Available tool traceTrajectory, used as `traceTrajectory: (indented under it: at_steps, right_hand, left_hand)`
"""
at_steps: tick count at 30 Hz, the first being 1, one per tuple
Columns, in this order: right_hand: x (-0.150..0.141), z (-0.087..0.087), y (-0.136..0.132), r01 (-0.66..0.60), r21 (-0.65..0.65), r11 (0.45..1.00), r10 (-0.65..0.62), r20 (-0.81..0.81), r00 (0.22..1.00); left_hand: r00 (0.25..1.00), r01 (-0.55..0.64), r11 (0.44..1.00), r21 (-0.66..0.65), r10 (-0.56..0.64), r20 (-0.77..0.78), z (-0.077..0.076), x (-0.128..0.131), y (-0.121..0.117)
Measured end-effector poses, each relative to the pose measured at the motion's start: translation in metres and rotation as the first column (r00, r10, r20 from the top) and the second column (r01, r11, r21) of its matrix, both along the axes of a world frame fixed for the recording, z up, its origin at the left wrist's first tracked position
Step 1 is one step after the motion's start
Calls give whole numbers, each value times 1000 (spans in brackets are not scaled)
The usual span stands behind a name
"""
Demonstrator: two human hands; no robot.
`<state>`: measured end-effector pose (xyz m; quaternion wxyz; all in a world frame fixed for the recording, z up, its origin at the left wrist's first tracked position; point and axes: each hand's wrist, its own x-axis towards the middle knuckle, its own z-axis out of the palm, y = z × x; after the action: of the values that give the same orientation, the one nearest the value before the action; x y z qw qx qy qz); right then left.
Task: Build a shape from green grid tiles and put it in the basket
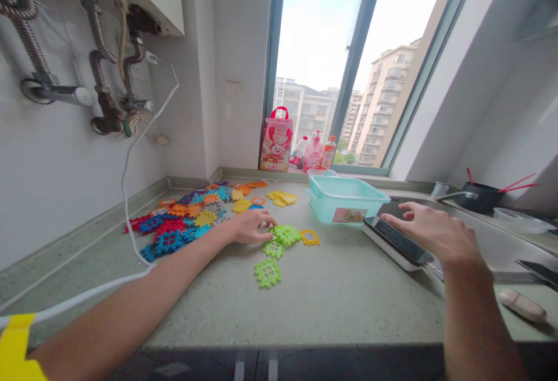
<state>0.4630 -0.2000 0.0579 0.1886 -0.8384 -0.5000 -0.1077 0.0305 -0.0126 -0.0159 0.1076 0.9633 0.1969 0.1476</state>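
Note:
My left hand [253,227] reaches over the counter, thumb and fingers apart, its fingertips at the edge of a small pile of lime-green interlocking plastic tiles [286,234]. I cannot see any tile gripped in it. Nearer to me lies a single green tile [267,273], and a yellow-orange tile [309,237] sits just right of the pile. My right hand [429,230] is open with spread fingers, over a black-topped flat device [399,241] with a white base. Whether it touches the device is unclear. A heap of mixed-colour tiles [174,227] spreads left of my left hand.
A turquoise plastic bin [349,198] stands behind the device, beside the sink [492,241]. More yellow tiles [281,198] lie farther back. A white cable [126,195] hangs down across my left forearm. Bottles [314,153] and a pink bag [276,146] stand on the windowsill.

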Motion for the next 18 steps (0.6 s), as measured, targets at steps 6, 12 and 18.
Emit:
traceTrajectory:
  at_steps: [6,12,18]
  right_hand:
    - [-143,19,35,-802,219,556,755,270,597]
    - [-181,-39,87,-975,-46,217,960,190,205]
    - [-143,-70,94,-943,-107,316,938,-115,328]
  left_hand:
    - [1000,16,998,58,-17,7,1,-2,-2]
    - [999,40,991,128,-36,-31,5,-3,-5]
    - [998,61,992,112,-57,-35,6,-4,-7]
